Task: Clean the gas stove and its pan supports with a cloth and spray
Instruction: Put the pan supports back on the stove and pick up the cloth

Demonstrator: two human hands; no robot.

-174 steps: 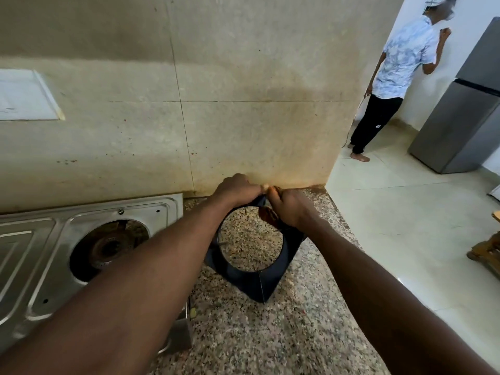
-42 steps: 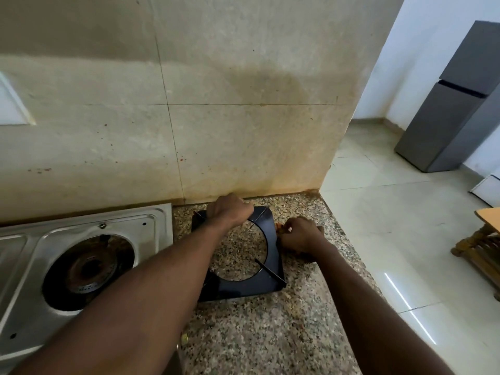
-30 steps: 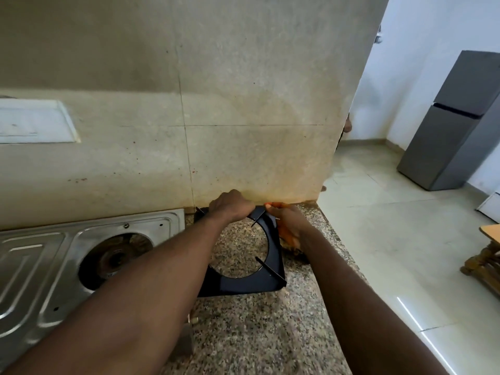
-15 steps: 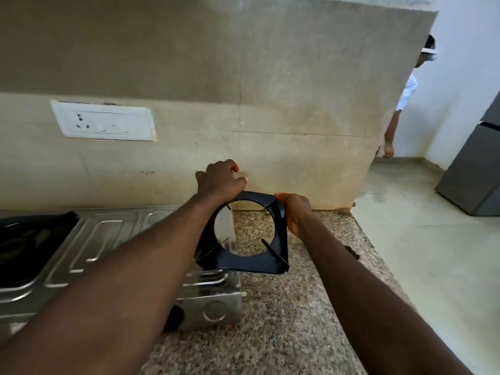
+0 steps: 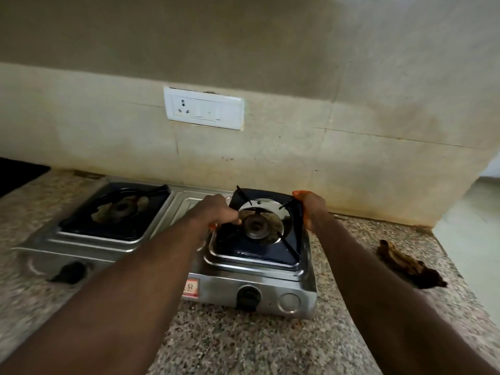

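A steel two-burner gas stove (image 5: 254,290) is sitting mid-frame, a black square metal pan support (image 5: 257,253) lying over its right-side burner. The support is looking rigid, weighty and maybe greasy, so opposite edges suit. The left hand (image 5: 216,212) and right hand (image 5: 311,209) are curling fingers there. Below a beige tiled wall (image 5: 297,63), the speckled granite counter (image 5: 243,342) is carrying a crumpled brown cloth (image 5: 405,263) at right.

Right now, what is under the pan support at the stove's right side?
Through the round opening of the pan support: the burner and shiny steel of the stove. Its black frame covers the rest, and the left hand and right hand hide the edges they hold.
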